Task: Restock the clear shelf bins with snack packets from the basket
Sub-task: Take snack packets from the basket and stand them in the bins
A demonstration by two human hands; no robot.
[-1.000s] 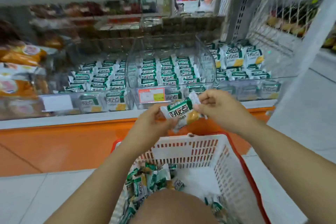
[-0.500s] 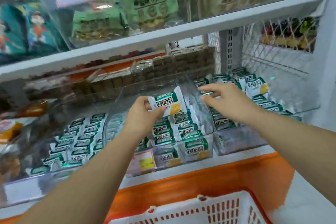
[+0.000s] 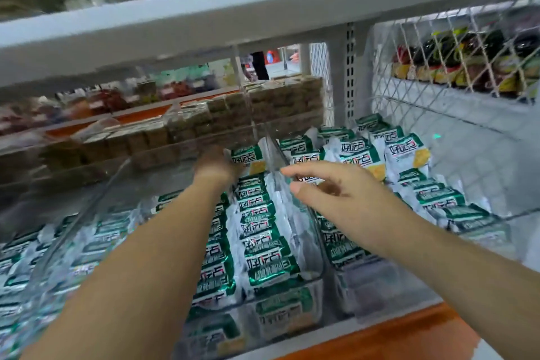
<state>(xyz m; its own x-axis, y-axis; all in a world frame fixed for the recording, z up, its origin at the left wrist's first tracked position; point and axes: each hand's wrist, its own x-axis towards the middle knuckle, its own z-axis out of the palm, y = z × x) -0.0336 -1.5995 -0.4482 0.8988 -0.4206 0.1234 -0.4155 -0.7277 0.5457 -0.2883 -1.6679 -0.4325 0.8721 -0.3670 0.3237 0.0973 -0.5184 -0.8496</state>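
My left hand [image 3: 216,165] reaches deep into the middle clear bin [image 3: 317,286] and holds a green-and-white snack packet [image 3: 248,158] upright at the back of a row. Rows of the same packets [image 3: 263,237] fill this bin. My right hand [image 3: 330,187] hovers over the bin's right wall with its fingers loosely bent, holding nothing. The basket is out of view.
Clear bins on the left [image 3: 58,245] and right [image 3: 409,184] hold the same packets. A white shelf board [image 3: 263,9] runs low overhead. A wire mesh panel [image 3: 438,67] closes the right side. Brown packaged goods [image 3: 233,114] sit behind. An orange shelf edge [image 3: 394,336] runs below.
My left hand has pushed the packet further back into the middle bin. My right hand let go earlier and now hangs over the bin wall. The view has risen and the basket has left it.
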